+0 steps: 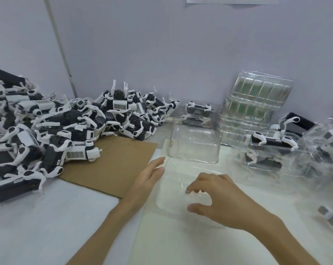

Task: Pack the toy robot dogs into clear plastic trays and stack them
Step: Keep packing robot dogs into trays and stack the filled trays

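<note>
Clear plastic tray (171,190) lying open, left fingers (156,163) straight, right fingers (201,179) loosely curled, empty-handed.

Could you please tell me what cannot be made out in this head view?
1. Wall notice: cut off by the top edge; unreadable.
2. Right hand: whether it grips the clear tray; motion blur and transparency hide contact.
3. Toy dog pile: count hidden by overlap and the left edge.
4. Packed trays: blurred, cut off by the right edge.

Dogs (47,127) heap at left on the table (47,217), cardboard (112,165) beside them, trays (255,104) stacked behind right
</note>
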`<state>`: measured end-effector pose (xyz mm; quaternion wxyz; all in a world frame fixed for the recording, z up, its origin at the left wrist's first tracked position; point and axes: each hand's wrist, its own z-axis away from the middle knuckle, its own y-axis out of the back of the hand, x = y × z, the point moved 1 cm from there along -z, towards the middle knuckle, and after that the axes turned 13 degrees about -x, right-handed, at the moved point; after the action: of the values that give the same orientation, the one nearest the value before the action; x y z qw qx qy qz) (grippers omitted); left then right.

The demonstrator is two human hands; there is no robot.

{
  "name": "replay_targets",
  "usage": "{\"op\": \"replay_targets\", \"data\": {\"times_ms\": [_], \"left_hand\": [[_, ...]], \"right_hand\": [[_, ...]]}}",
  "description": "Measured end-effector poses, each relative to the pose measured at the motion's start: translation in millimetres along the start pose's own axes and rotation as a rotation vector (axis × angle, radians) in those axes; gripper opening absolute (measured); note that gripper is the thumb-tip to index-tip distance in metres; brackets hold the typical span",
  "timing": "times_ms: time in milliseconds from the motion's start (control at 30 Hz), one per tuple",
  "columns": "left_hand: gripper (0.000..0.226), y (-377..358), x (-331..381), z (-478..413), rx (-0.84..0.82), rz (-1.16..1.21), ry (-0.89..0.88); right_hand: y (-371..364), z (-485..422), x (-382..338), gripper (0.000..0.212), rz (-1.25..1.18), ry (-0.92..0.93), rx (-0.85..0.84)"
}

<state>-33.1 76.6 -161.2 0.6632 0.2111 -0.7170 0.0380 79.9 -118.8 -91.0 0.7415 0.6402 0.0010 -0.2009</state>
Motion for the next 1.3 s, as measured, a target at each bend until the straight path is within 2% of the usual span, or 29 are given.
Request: {"op": "replay_targets", "data": {"times_ms": [67, 167, 300, 467, 633, 733, 833, 967, 1067, 1167, 1300], "left_hand": [[0.055, 0, 2, 3, -0.029, 0.005, -0.007], [0.062, 0, 2, 4, -0.032, 0.027, -0.020], [0.052, 1, 0, 2, -0.022, -0.033, -0.064], [0.037, 4, -6, -1, 0.000, -0.178, -0.124], [0.039, 6, -8, -6, 0.025, -0.266, -0.155], [0.041, 6, -9, -9, 0.030, -0.270, -0.170], [0.046, 7, -8, -12, 0.029, -0.271, -0.192], [0.043, 8, -8, -9, 0.025, -0.260, -0.165], [0.039, 8, -7, -6, 0.021, -0.258, -0.155], [0.037, 8, -7, -5, 0.022, -0.224, -0.152], [0.037, 7, -9, -4, 0.022, -0.211, -0.157]], "right_hand": [[18, -13, -4, 0.032, -0.066, 0.013, 0.037], [49, -55, -12, 0.015, -0.147, 0.057, 0.185], [78, -149, -16, 0.025, -0.189, 0.079, 0.255], [85, -260, -5, 0.041, -0.065, -0.020, 0.199], [86, -338, 11, 0.039, -0.073, -0.096, 0.144], [81, -370, 13, 0.025, -0.001, -0.110, 0.011], [76, -384, 13, 0.015, 0.087, -0.148, -0.043], [77, -376, 14, 0.023, 0.179, -0.182, 0.013], [90, -352, 14, 0.036, 0.055, -0.167, 0.158], [108, -314, 11, 0.027, -0.170, -0.110, 0.365], [117, -245, 3, 0.027, -0.543, 0.038, 0.506]]}}
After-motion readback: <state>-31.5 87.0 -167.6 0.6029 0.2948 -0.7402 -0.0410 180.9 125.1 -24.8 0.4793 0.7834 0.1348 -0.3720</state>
